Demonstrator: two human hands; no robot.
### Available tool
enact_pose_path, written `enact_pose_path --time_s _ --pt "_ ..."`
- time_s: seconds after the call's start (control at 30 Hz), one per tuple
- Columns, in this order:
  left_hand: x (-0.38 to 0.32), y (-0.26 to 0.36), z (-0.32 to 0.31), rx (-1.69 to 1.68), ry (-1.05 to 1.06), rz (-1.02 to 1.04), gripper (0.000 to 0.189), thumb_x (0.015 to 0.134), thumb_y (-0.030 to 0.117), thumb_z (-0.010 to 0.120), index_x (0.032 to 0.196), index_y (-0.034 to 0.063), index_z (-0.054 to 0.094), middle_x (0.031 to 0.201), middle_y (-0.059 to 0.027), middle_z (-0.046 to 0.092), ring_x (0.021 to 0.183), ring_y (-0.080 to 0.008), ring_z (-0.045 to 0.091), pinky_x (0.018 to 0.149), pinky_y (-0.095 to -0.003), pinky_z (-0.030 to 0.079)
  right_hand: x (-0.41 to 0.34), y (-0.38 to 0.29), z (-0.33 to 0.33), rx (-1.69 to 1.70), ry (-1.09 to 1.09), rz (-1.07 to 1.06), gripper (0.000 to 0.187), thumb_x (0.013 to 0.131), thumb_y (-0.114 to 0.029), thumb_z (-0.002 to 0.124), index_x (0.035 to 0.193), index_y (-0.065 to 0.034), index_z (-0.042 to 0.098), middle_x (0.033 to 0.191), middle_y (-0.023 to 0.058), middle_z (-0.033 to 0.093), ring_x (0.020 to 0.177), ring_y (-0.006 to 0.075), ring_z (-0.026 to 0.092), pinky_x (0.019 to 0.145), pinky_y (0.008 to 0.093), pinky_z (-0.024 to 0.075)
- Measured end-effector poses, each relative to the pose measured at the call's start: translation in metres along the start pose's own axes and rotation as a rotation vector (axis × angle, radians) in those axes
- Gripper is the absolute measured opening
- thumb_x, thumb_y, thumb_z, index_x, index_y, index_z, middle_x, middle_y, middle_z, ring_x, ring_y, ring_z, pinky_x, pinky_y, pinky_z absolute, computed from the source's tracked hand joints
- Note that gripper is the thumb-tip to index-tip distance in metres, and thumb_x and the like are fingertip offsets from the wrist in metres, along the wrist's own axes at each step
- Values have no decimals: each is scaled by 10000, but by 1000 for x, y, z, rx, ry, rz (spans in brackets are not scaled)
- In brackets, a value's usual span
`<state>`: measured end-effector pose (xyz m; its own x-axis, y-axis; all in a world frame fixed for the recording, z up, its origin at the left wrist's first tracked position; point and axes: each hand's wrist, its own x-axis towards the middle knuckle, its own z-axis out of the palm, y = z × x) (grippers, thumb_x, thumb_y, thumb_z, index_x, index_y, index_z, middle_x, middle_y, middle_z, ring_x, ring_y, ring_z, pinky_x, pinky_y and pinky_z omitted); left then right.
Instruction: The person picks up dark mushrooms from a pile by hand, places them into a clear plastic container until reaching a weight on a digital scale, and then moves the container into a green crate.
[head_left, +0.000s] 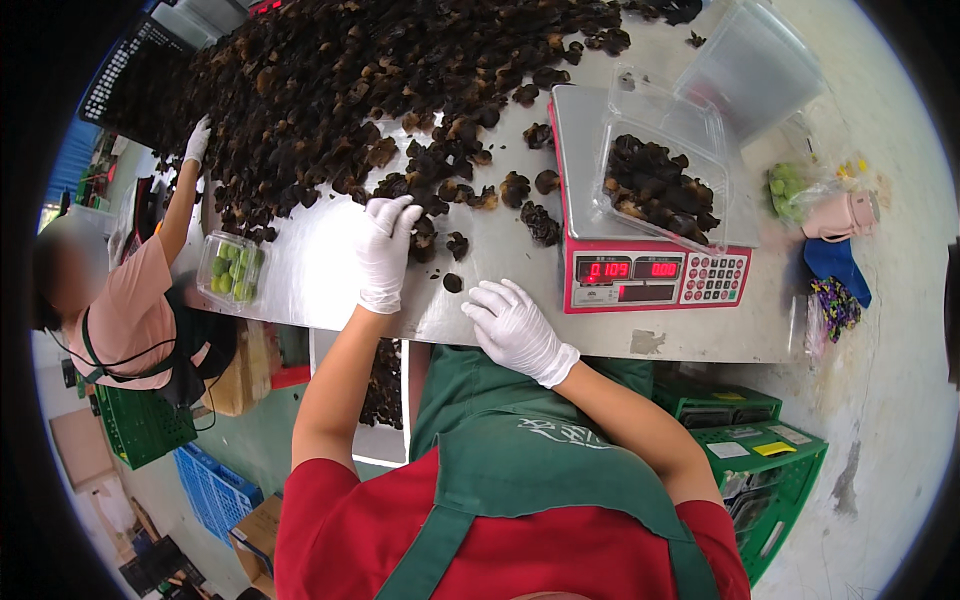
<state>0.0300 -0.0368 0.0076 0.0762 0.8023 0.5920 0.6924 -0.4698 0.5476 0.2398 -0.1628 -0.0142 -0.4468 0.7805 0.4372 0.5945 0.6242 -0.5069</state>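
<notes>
A wide heap of black wood ear mushrooms (330, 90) covers the far part of the metal table. My left hand (386, 251), in a white glove, reaches its near edge; the fingertips bend down at a few loose pieces, and whether they pinch one is hidden. My white-gloved right hand (517, 330) rests palm down by the table's front edge, fingers loosely curved, nothing visible in it. Between the hands lies a small round mushroom piece (452, 283). On the red digital scale (570, 277), a clear plastic clamshell box (731, 180), lid raised, holds mushrooms (660, 187).
A co-worker (124, 300) at left reaches a gloved hand (198, 139) into the heap. A clear box of green fruit (231, 270) sits on the table's left edge. Stacked clear containers (750, 71) and a pink cup (840, 215) stand right. Green crates (780, 465) are below.
</notes>
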Motion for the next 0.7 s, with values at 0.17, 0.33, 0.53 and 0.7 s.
enact_pose_path --time_s 0.17,0.33,0.53,0.7 --pt "50 53 10 -227 145 61 139 882 59 763 1008 23 716 829 -78 620 728 -208 589 677 -305 480 -5 2 0 44 33 -4 289 822 -117 641 1100 -40 665 1145 123 627 1153 303 578 1077 460 428" --pt "103 163 40 -499 -72 115 167 850 67 789 1004 30 739 827 -82 636 729 -185 638 630 -292 495 -8 5 11 37 93 -35 262 808 -133 624 1053 -47 661 1082 113 636 1079 302 594 1011 444 469" --pt "122 240 127 -298 -293 556 184 858 223 765 985 91 760 901 -79 668 828 -249 650 764 -337 523 -9 6 6 93 136 -14 175 785 -107 630 948 -45 630 985 116 616 1008 302 605 919 431 497" --pt "112 234 133 -158 -461 629 422 818 451 770 1132 168 752 1228 -55 665 1162 -328 563 999 -508 436 -6 4 14 104 152 -59 116 789 -120 632 881 -52 609 912 119 595 936 294 603 866 426 506"
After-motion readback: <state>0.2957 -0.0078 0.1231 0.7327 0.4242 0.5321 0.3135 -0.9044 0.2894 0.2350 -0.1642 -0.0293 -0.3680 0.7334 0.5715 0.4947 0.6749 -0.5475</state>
